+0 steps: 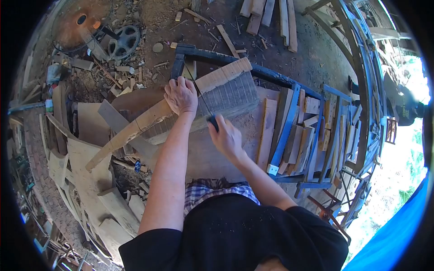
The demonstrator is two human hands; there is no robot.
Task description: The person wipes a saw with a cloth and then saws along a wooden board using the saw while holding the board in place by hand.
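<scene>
Since the left hand [181, 96] is clamped over the plank [153, 115] on the block [233, 94], just beside the saw [205, 102] gripped by its handle [213, 122] in the right hand [226, 139], a slip or a rocking plank could send the teeth into those steadying fingers [173, 86].

A long tan wooden strip [140, 123] with rough edges slants across a thick, grey, closely lined wooden block [230, 95], its left end jutting past the block. A narrow-bladed handsaw [202, 96] crosses them obliquely, dark handle toward the table's [203, 167] near edge, tip toward its far edge.
</scene>
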